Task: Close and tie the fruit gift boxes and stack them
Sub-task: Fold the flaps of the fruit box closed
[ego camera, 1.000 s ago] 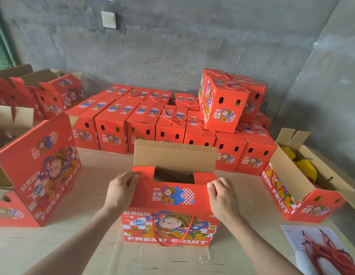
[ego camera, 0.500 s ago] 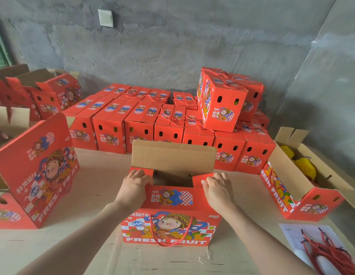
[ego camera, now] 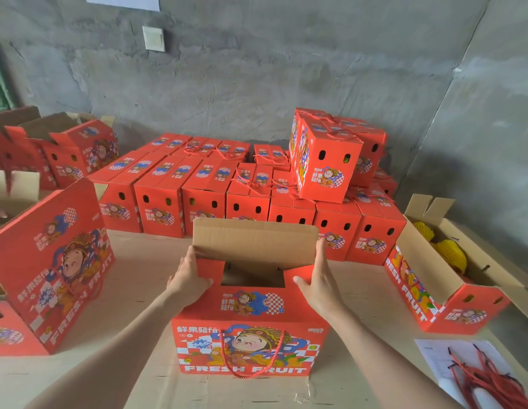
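1. the gift box being worked on sits on the tabletop right in front of the person. its "fresh fruit" side faces them and a red rope handle hangs down that side.
2. the top isn't shut. the brown back flap stands up, tipped a bit forward. the red front flap is folded over, and a notch in it shows the dark inside.
3. the left hand is at the box's top left corner. fingers are pretty much straight against the left end of the brown flap, thumb pressing on the red flap, nothing wrapped in a fist.
4. the right hand does the same at the top right corner: flat fingers up the flap's right end, thumb on the red flap.
5. behind the box are rows of closed boxes, with a stacked box on top at the back right.
6. right of the box there's an open box with yellow netted fruit inside. nearer than that, red cords lie on a paper sheet.
7. left of the box, a tilted box shows its big printed face.
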A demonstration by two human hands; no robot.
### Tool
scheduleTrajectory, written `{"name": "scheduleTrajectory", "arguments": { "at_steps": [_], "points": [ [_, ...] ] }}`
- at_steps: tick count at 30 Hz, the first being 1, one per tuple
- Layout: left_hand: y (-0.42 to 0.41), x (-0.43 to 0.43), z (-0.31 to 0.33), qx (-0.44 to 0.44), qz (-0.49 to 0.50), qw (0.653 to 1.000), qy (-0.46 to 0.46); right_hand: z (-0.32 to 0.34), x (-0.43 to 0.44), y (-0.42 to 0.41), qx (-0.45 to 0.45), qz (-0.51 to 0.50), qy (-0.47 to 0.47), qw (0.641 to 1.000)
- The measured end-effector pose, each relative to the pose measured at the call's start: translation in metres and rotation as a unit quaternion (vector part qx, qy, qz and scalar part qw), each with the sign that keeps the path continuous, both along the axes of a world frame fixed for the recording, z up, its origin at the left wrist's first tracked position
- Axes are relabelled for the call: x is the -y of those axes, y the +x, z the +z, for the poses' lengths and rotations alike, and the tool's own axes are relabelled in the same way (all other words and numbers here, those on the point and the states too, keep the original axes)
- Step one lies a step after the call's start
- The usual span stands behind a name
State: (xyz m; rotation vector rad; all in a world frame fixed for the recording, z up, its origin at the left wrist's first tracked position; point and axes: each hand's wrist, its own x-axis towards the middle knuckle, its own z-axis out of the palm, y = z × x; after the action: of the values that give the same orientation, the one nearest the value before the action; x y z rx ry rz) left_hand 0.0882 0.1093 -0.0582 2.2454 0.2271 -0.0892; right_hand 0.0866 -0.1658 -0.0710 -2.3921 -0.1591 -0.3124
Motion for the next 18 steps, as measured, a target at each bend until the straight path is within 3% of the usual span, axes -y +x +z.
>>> {"name": "scheduleTrajectory", "arguments": {
  "at_steps": [5,8,12,18],
  "points": [
    [-0.009,0.003,-0.005,0.065,0.015,0.997,-0.035,0.003,0.001,-0.006,0.042,-0.034,0.085,0.995],
    [-0.021,0.005,-0.002,0.197,0.029,0.979,-0.054,0.006,0.009,-0.013,0.087,-0.014,0.112,0.990],
    [-0.040,0.007,-0.005,0.321,-0.014,0.947,-0.020,0.003,0.024,-0.023,0.050,0.032,0.109,0.992],
    [-0.011,0.000,0.004,0.203,-0.104,0.961,0.157,0.008,0.037,-0.016,-0.064,0.085,-0.058,0.993]
  ]
}}
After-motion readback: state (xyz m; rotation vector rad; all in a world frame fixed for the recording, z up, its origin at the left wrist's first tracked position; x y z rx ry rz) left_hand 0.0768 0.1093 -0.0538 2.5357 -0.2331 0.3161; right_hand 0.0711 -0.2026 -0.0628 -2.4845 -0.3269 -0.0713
